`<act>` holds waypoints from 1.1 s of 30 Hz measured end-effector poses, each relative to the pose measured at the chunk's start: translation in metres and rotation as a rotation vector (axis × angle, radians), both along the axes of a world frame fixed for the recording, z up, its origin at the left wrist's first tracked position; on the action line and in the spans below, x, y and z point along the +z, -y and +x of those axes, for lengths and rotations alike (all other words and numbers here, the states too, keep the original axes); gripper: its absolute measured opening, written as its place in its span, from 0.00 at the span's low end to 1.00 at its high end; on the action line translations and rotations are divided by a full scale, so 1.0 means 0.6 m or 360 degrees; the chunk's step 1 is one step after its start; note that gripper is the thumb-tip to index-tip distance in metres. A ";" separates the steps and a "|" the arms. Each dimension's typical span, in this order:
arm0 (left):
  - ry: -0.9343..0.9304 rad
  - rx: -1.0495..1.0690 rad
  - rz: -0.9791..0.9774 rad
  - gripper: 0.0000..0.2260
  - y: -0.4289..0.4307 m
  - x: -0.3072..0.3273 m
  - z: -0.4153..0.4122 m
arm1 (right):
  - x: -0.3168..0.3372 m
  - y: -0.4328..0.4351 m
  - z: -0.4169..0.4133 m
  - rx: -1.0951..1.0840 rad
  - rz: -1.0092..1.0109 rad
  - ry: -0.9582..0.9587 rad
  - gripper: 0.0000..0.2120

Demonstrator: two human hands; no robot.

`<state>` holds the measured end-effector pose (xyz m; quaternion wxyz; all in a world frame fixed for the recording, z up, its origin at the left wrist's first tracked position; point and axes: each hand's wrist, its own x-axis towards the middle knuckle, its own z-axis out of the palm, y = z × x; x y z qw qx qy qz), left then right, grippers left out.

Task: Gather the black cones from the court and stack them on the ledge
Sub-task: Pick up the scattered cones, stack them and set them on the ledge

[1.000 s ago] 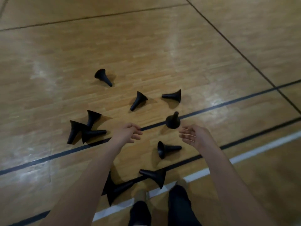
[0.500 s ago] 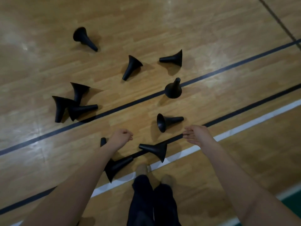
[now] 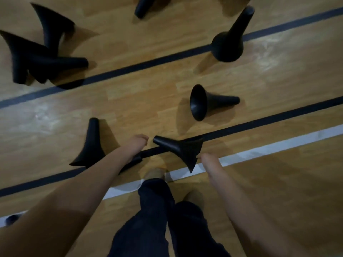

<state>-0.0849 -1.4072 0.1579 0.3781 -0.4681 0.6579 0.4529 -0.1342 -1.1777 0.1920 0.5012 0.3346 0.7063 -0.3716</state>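
The right hand (image 3: 207, 160) is at the flared base of the nearest black cone (image 3: 182, 150), and its leading edge touches the rim. The fingers are hidden behind the hand and the picture is blurred, so I cannot tell whether the grip has closed on the rim or only meets it. The left hand (image 3: 138, 143) is just beside the same cone's narrow tip, with a thin gap between them. Its fingers look curled into a fist, and nothing shows in that grip.

This cone lies on its side on the wooden court floor (image 3: 148, 101), tip to the left and base to the right. It crosses the nearer black line (image 3: 259, 123), and its rim reaches the white line (image 3: 259, 152).

Under the left forearm, the tip of a hidden cone (image 3: 136, 160) pokes out along the same black line. Just left of that arm lies a fallen cone (image 3: 91, 145), tip pointing away. Beyond the hands, a side-lying cone (image 3: 201, 102) has its open mouth facing left. Farther off, a standing cone (image 3: 227, 45) rests on its base on the far black line (image 3: 148, 66). At far left, three overlapping cones (image 3: 37, 56) lie in a heap, and a cut-off cone (image 3: 143, 7) shows at the top edge.

Below the hands are dark trousers (image 3: 157, 210) and a tan shoe (image 3: 155, 173) touching the white line.
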 end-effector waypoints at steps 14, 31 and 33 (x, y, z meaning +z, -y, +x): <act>0.0049 0.0523 0.0126 0.21 -0.042 -0.298 -0.006 | -0.239 0.025 0.037 -0.0410 -0.0213 -0.0190 0.40; -0.0304 0.0585 -0.0065 0.26 0.011 0.284 -0.051 | 0.271 -0.027 -0.006 -0.0868 -0.0727 -0.0256 0.28; -0.0407 0.0556 -0.0086 0.26 0.009 0.405 -0.070 | 0.381 -0.038 -0.024 -0.0914 -0.0779 -0.0285 0.28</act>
